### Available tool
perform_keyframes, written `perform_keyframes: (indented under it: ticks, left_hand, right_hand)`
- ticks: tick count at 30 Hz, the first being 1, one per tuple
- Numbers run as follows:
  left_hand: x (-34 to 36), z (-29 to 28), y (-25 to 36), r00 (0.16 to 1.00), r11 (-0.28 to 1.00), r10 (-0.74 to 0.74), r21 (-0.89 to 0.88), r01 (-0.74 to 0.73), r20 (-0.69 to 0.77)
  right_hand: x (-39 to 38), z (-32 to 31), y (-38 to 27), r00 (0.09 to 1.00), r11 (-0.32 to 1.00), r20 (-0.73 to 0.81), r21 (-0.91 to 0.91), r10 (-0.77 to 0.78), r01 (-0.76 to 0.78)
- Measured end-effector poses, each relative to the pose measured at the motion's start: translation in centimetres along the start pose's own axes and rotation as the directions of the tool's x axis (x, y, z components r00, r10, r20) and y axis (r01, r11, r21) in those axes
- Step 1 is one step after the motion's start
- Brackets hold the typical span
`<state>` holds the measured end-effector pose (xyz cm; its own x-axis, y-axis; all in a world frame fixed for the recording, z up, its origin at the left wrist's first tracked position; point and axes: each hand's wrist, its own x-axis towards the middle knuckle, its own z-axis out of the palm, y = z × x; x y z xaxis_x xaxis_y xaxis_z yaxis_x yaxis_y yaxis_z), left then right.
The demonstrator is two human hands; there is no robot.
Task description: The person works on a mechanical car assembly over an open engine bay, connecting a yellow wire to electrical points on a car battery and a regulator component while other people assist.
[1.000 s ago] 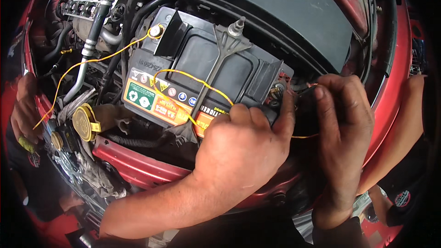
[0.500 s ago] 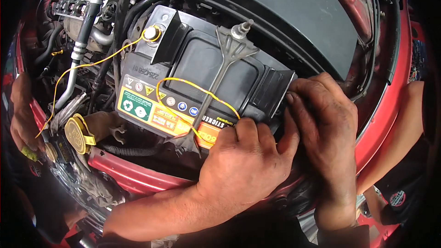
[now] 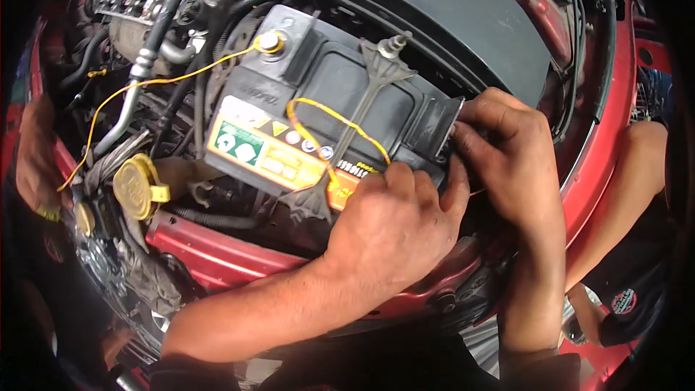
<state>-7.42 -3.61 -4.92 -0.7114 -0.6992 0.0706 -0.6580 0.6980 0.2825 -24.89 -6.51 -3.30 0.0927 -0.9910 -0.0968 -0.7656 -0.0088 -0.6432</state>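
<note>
The left hand (image 3: 398, 221) lies at the car battery's (image 3: 337, 83) five o'clock, the right hand (image 3: 514, 156) at three; fingers (image 3: 400, 176) curled, grip unclear.

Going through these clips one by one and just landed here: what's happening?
A person works at the right end of a car battery. The left hand is curled at a loop of yellow wire that lies across the top; the right hand is at a raised black flap. What either grips is hidden. A bracket spans the battery.
</note>
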Motion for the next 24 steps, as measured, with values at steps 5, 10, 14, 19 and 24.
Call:
perform_keyframes:
  ticks: [5, 10, 14, 19, 24]
  left_hand:
    - [-2.4, -0.8, -1.9, 0.996, 0.904, -0.074, -0.424, 0.047, -0.047]
    - [-2.8, -7.2, 0.9, 0.913, 0.700, -0.338, -0.709, 0.080, -0.231]
    - [-10.1, -10.4, 1.8, 0.710, 0.588, -0.637, -0.785, 0.194, -0.301]
    - [-21.4, -13.5, 5.6, 0.341, 0.459, -0.843, -0.887, 0.054, -0.416]
    - [-31.1, -11.9, 8.5, -0.069, 0.327, -0.941, -0.941, 0.083, -0.333]
  right_hand:
    - [3.7, 0.3, -1.0, 0.963, 0.991, 0.255, -0.127, 0.083, -0.051]
    - [2.7, 0.3, 8.9, 0.977, 0.956, -0.089, 0.205, -0.193, 0.208]
    - [5.7, 2.6, 2.8, 0.959, 0.987, 0.272, 0.154, -0.081, 0.040]
    - [7.0, -0.3, 5.7, 0.938, 0.997, 0.341, -0.004, -0.070, 0.076]
    - [7.8, -0.7, 4.4, 0.923, 0.984, 0.370, -0.092, -0.105, 0.149]
